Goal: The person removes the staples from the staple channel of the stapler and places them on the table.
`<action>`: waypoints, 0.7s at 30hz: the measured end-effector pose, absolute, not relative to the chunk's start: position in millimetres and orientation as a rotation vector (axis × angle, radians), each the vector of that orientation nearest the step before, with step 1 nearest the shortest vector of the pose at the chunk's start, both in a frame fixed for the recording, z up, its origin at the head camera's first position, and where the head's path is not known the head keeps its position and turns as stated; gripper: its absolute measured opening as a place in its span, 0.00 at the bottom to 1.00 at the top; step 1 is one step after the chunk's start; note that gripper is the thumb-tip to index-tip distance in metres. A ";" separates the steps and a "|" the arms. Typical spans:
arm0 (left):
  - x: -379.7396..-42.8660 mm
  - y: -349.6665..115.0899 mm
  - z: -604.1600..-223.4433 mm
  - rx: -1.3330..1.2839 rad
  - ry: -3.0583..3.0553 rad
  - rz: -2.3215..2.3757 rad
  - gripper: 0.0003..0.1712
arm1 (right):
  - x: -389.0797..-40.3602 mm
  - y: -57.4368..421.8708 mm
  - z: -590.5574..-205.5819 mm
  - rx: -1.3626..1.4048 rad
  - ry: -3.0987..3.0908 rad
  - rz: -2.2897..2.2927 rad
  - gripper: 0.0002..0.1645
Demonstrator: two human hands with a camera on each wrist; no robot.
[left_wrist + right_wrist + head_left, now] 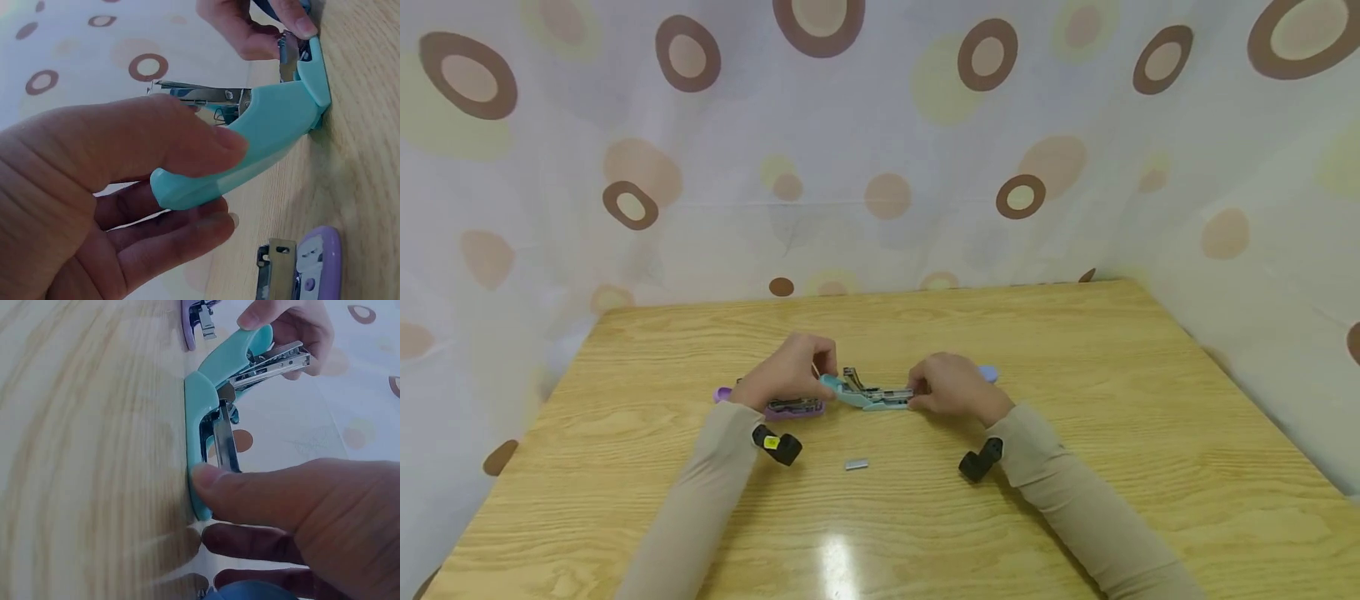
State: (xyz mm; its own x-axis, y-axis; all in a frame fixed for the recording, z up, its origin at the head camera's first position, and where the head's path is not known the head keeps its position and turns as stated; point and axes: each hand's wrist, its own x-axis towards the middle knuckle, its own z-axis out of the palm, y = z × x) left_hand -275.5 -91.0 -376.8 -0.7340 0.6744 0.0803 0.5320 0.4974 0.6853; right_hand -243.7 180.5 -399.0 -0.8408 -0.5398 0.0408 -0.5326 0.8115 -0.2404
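A teal stapler lies folded wide open on the table between both hands. Its top cover slopes up to the left, with a metal arm rising from it. My left hand pinches the end of that cover between thumb and fingers. At the other end, my right hand grips the base, thumb on its edge beside the metal rail. Beneath my left wrist sits an open purple stapler, partly hidden. A short strip of staples lies nearer to me, between the forearms.
A blue object shows past my right hand, mostly covered by it. The wooden table meets a white dotted curtain at its back and sides. Both wrists wear small black cameras.
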 end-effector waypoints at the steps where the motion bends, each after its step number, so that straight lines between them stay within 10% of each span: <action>1: -274.7 -90.8 -377.2 1.040 2.552 1.041 0.12 | -243.4 179.7 -398.9 -0.888 2.956 -0.376 0.07; 21: -273.2 -74.7 -388.8 1.153 2.610 0.891 0.13 | -252.0 179.4 -407.1 -1.183 2.730 -0.699 0.08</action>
State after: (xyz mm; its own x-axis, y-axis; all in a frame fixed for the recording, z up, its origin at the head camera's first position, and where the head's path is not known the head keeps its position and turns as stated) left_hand -273.2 -74.7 -388.8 -0.6927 0.7149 0.0959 0.6243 0.5276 0.5761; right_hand -252.0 179.4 -407.1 -0.6974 -0.7096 0.1004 -0.6705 0.5967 -0.4408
